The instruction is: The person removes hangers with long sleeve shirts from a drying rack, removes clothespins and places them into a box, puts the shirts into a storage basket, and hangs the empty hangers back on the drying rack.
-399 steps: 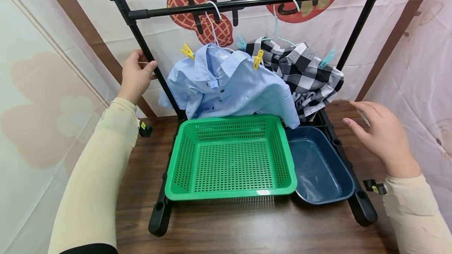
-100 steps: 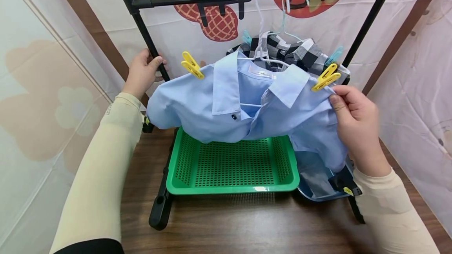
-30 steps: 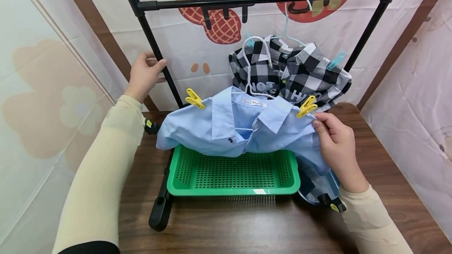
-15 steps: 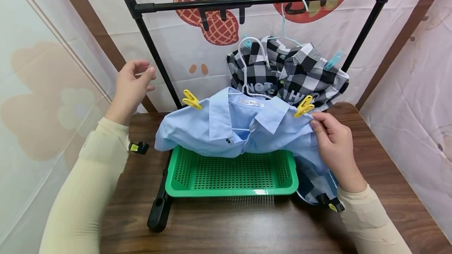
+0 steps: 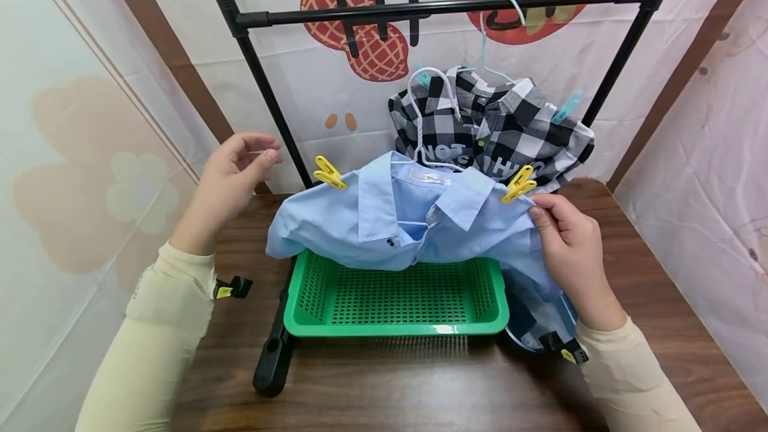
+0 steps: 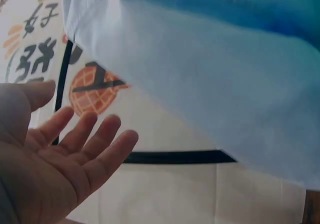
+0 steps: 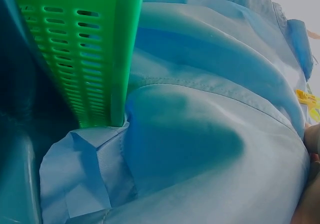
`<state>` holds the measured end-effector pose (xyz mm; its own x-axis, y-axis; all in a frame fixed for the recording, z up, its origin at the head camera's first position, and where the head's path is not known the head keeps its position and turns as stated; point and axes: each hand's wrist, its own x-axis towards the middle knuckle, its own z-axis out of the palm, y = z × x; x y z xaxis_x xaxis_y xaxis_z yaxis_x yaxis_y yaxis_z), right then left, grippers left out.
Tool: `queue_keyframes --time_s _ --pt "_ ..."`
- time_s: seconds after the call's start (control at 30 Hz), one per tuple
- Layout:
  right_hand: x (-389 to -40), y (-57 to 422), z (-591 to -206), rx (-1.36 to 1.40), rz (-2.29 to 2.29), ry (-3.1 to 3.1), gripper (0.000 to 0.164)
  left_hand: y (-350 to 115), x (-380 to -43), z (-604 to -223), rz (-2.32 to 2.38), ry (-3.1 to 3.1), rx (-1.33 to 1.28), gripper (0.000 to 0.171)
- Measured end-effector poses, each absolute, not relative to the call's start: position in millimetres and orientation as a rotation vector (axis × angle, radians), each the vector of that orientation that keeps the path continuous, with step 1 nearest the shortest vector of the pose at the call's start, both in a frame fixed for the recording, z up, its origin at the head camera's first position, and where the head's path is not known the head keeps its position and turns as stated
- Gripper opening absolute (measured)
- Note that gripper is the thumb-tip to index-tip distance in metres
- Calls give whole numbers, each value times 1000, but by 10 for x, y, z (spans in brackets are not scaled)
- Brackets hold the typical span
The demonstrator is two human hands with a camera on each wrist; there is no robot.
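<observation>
A light blue shirt on a white hanger is held over the green basket, its hook off the black rail. Yellow clothespins sit on both shoulders. My right hand pinches the shirt's shoulder by the right clothespin; in the right wrist view the sleeve hangs beside the basket wall. My left hand is in the air left of the shirt, touching nothing. The left wrist view shows its fingers loosely spread beside the blue cloth.
A black-and-white checked shirt hangs from the black rack on a light blue hanger with blue clothespins. Below stand the green basket and a blue basin, partly covered by the sleeve. A printed cloth backs the wooden table.
The blue shirt has come off the rail and forward over the basket, in my right hand. My left hand has let go of the rack's left post and moved down toward the shirt.
</observation>
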<state>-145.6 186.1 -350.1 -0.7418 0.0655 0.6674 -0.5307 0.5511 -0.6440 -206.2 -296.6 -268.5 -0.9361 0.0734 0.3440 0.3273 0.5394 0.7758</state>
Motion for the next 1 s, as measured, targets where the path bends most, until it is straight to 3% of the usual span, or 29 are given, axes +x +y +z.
queue_keyframes --time_s 0.3,1.0 --pt "-1465 1862 -3514 398 1195 -2127 12 -2819 -1789 -2775 -1361 -2571 -585 27" --pt "-1474 1886 -3506 440 1199 -2108 14 -2692 -1498 -2962 -1114 -2627 -485 19"
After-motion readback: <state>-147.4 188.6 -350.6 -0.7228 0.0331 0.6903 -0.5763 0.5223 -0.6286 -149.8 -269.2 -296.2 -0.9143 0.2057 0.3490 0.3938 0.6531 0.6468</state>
